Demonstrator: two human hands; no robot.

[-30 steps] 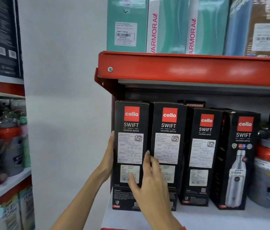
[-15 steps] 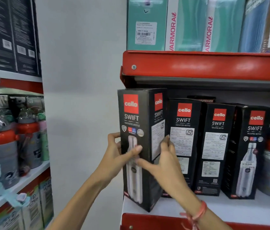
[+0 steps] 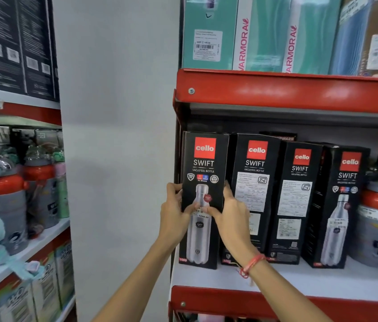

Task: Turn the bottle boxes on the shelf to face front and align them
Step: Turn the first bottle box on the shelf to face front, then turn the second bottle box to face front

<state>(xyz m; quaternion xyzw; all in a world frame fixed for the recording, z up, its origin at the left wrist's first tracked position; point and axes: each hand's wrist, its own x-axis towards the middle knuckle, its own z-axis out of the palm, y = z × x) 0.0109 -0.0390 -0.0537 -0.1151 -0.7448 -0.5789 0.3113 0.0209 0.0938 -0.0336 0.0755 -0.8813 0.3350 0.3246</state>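
Observation:
Several tall black Cello Swift bottle boxes stand in a row on the white shelf (image 3: 322, 280). The leftmost box (image 3: 203, 173) shows its bottle picture to the front, at the shelf's left end. My left hand (image 3: 174, 212) grips its left edge and my right hand (image 3: 231, 214) grips its right edge, thumbs on the front face. The second box (image 3: 254, 182) and third box (image 3: 296, 194) show white label panels. The fourth box (image 3: 342, 205) shows its bottle picture and stands slightly angled.
A red shelf lip (image 3: 287, 91) runs close above the boxes, with teal boxes (image 3: 209, 31) on top. Loose red-and-grey bottles (image 3: 376, 217) stand right of the row. A white wall (image 3: 118, 135) and another shelf with bottles (image 3: 4, 201) lie to the left.
The leftmost box went from label side forward, to lifted out and angled, to picture side forward and back in line at the shelf's left end. Both hands stayed on it.

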